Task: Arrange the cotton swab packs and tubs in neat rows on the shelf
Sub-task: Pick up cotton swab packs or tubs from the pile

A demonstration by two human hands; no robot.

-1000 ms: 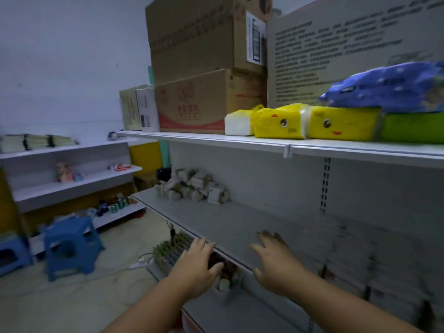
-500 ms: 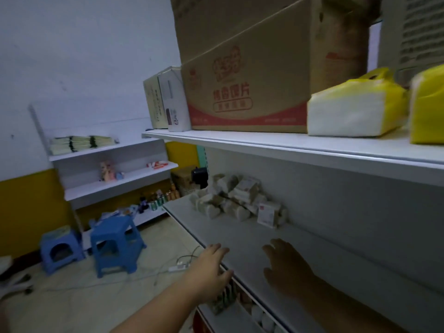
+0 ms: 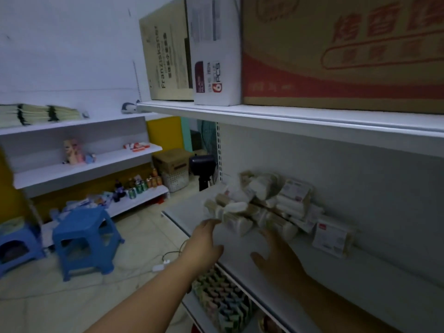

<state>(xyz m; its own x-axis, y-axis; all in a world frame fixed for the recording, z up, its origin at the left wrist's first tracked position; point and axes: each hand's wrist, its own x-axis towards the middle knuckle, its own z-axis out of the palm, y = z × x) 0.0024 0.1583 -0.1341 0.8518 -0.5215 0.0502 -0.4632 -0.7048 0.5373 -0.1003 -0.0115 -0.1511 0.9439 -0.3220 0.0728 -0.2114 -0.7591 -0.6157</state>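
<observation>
Cotton swab packs (image 3: 262, 203) lie jumbled, pale and plastic-wrapped, on the shelf (image 3: 336, 272); left hand (image 3: 204, 243) and right hand (image 3: 278, 258) spread, empty.

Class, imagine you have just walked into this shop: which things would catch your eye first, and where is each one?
First, the jumbled heap of cotton swab packs on the middle shelf, with the left hand and right hand reaching toward it, fingers spread. Next, the big red-printed carton on the shelf above. Then the blue stool on the floor to the left.
</observation>
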